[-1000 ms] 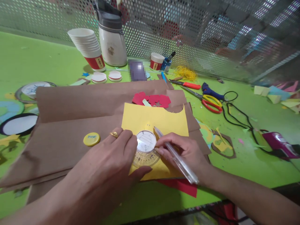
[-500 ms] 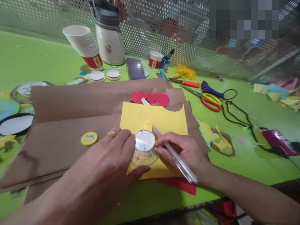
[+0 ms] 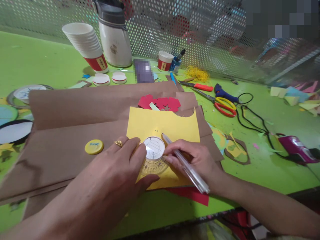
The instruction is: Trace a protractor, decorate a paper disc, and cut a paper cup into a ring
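Note:
A yellow paper sheet point(image 3: 165, 125) lies on brown kraft paper point(image 3: 75, 133). On it rests a round clear protractor point(image 3: 153, 163) with a white disc point(image 3: 154, 147) on top. My left hand point(image 3: 120, 170), a gold ring on one finger, presses down on the protractor's left side, fingers held together. My right hand point(image 3: 196, 160) grips a clear pen point(image 3: 186, 165), whose tip touches the yellow sheet at the disc's upper right edge.
A yellow bottle cap point(image 3: 94, 146) sits left of my hands. Red paper cutouts point(image 3: 161, 102), scissors point(image 3: 223, 106), a red-handled cutter point(image 3: 200, 87), a glue gun point(image 3: 296, 150) with black cord, stacked paper cups point(image 3: 87, 46) and a white jug point(image 3: 114, 36) stand farther back. A mesh fence closes the rear.
Both hands keep their hold on the protractor and pen. The camera view has drifted slightly, so everything sits a little lower-left in the picture.

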Demonstrator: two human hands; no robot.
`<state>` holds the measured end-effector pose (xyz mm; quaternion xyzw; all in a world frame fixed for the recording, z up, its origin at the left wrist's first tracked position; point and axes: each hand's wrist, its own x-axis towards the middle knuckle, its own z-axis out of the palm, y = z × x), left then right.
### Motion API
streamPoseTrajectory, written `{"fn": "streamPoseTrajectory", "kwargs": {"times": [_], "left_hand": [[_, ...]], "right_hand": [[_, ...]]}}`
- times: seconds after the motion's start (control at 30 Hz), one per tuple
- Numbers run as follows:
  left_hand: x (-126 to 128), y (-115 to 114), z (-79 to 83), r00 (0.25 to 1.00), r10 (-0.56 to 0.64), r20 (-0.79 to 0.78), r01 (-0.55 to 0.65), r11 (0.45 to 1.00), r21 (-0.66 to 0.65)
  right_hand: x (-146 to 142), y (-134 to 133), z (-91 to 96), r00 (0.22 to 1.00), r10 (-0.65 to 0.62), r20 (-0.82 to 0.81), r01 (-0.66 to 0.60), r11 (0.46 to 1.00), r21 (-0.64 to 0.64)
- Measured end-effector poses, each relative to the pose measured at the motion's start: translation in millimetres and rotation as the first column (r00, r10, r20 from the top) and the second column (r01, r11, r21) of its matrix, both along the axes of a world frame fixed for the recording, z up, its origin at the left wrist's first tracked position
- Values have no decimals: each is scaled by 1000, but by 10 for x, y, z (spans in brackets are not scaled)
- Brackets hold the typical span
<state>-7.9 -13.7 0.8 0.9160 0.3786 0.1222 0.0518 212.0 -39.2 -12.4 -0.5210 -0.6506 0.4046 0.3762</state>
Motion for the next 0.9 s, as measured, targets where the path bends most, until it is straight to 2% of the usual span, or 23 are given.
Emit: {"fn": "streamPoseTrajectory", "kwargs": {"times": [0.1, 0.23, 0.73, 0.9], "left_hand": [[13, -9, 14, 990, -49, -134, 53, 998, 23], [17, -16, 37, 980, -40, -193, 42, 999, 9], [18, -1, 34, 968, -63, -244, 53, 998, -45], [15, -22, 17, 972, -51, -230, 59, 998, 28]], "right_hand": [[-1, 1, -10, 1000, -4, 18, 4, 1000, -1], [3, 1, -23, 1000, -6, 21, 5, 1000, 15], [-7, -9, 2, 1000, 5, 19, -5, 1000, -5], [11, 1, 47, 996, -8, 89, 3, 998, 58]]}}
